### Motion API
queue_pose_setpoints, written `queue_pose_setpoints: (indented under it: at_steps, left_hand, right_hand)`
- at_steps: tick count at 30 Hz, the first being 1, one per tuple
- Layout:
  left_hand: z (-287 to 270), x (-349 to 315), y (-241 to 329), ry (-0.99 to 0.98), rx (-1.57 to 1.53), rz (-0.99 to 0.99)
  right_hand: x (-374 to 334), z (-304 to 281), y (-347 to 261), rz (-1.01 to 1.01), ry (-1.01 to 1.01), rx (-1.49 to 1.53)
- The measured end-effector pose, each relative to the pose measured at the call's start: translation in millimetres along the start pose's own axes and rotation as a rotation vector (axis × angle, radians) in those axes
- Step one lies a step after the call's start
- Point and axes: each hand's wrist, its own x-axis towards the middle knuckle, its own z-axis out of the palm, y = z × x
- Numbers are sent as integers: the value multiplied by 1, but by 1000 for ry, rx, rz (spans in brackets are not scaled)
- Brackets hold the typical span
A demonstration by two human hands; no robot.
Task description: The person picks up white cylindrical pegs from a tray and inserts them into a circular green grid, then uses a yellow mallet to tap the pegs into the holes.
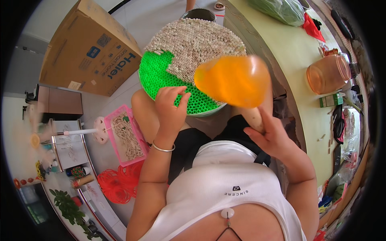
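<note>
A round tray [156,74] of green honeycomb tubes rests in front of my lap. Small pale rolled sticks [193,40], standing on end, pack its far and right part; a few lie loose at the edge of the green area. My left hand [172,105] hovers at the tray's near edge, thumb and fingertips drawn together in a pinch; whatever they hold is too small to make out. With my right hand [273,134] I grip the pale handle of a mallet [237,80]. Its translucent orange head, blurred, is raised and hides the tray's right side.
A pink basket [126,134] of loose pale sticks stands at my left, beside red plastic strands [118,182]. Beyond is a large cardboard box [90,48]. Along the right runs a pale green tabletop [277,44] with an amber jar [329,73] and a green bag [279,10].
</note>
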Motion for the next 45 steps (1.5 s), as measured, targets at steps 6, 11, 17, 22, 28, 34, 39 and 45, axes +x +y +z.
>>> queue_pose_setpoints:
  at_steps: [6, 11, 17, 22, 28, 34, 39, 45]
  left_hand:
    - [-28, 6, -11, 48, 77, -63]
    - [-42, 11, -33, 106, 138, -153]
    - [-38, 73, -98, 161, 369, 14]
    - [-22, 116, -120, 13, 374, 158]
    - [-13, 130, -122, -143, 382, 204]
    - [-11, 133, -122, -164, 409, 293]
    - [-12, 133, -127, -188, 541, 418]
    - [-11, 128, -121, -172, 486, 344]
  right_hand:
    - [24, 4, -9, 121, 14, 111]
    - [23, 9, -3, 257, 109, 378]
    - [21, 27, 31, 286, 161, 379]
    - [26, 37, 32, 325, 186, 518]
    - [27, 40, 41, 298, 155, 486]
    - [25, 40, 37, 271, 179, 498]
    - [27, 41, 34, 276, 172, 472]
    - [24, 43, 40, 271, 182, 506]
